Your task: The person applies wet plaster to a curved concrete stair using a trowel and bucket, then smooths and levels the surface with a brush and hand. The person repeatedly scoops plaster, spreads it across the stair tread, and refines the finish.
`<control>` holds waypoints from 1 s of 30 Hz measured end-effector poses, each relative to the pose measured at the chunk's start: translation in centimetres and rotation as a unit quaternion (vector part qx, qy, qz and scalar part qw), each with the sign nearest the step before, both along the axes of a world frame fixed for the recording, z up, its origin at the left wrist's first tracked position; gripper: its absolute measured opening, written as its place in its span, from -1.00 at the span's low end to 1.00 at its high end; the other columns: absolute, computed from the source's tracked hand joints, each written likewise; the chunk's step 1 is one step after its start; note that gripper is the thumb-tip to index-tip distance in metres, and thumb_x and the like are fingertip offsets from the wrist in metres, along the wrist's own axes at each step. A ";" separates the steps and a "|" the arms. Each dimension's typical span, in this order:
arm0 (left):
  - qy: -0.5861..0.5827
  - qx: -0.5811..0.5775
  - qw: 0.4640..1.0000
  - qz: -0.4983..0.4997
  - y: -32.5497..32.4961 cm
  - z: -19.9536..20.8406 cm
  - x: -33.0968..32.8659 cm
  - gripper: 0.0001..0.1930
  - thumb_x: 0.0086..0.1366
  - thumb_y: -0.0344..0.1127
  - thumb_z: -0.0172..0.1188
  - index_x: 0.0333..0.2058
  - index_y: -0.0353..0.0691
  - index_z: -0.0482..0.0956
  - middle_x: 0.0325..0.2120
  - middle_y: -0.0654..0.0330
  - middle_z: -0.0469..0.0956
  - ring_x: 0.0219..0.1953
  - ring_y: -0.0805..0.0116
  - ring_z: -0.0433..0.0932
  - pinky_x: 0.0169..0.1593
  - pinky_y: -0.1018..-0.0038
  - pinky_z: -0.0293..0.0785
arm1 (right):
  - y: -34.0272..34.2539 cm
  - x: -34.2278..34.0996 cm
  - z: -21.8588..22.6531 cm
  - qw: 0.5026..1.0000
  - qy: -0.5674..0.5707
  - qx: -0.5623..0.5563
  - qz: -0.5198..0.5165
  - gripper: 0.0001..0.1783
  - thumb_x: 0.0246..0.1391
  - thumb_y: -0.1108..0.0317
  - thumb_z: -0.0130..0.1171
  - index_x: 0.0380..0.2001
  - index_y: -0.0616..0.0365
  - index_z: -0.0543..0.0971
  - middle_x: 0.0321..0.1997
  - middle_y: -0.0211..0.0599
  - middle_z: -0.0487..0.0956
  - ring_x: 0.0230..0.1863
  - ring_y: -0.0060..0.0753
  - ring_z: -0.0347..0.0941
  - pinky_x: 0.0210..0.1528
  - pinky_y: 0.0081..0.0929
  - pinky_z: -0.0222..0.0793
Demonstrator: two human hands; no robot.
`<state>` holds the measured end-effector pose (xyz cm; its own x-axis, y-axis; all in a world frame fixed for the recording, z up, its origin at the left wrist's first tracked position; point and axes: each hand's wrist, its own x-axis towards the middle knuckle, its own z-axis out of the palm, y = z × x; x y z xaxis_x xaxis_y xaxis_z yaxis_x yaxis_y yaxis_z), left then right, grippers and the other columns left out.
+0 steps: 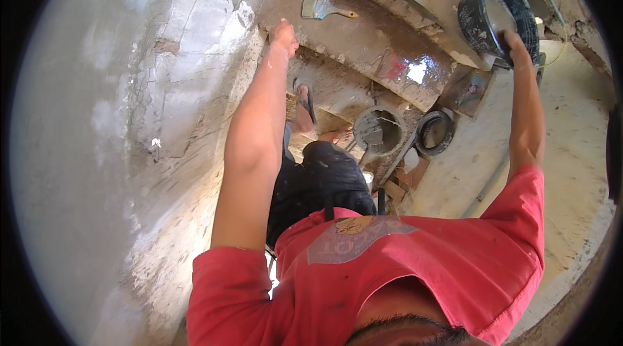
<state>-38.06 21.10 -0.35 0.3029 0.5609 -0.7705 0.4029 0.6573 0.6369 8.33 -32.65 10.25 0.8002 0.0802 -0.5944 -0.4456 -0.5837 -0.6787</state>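
Observation:
My left hand (283, 38) is stretched forward beside the grey plastered wall (146, 47), its fingers closed; whatever they hold, if anything, does not show. Off to the right, my right hand (512, 43) reaches over the near rim of a black bucket (475, 23) that contains greyish liquid. Its fingertips go inside the bucket, so their grip is hidden. A wide paintbrush (319, 7) with a wooden handle lies on the wet brown step, just beyond my left hand and touched by neither hand.
Steps (350, 51) descend toward my sandalled feet (304, 101). A round mortar-smeared container (378, 131) and a smaller black tub (434, 132) stand by my legs. Broken pieces (394, 191) lie nearby. A yellow cord (563, 28) hangs by the bucket. A pale board (483, 151) spans the right.

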 end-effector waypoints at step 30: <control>0.333 0.060 0.908 -0.248 1.5 -27.6 -47.3 -0.78 0.53 -0.22 0.06 -0.07 -0.21 0.58 -0.31 0.14 0.67 -0.34 0.28 0.65 -0.27 0.31 0.61 | 43.9 -29.9 -18.0 0.957 -0.185 -0.105 0.196 -0.53 0.14 0.19 0.37 0.06 0.15 0.55 -0.07 0.04 0.71 -0.01 0.05 0.68 0.04 -0.06 0.59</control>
<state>-85.34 22.56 -27.99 0.0313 0.5745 -0.8179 0.9523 0.2313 0.1990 -21.54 11.25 -7.78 0.8922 0.3272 -0.3114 0.0845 -0.7982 -0.5965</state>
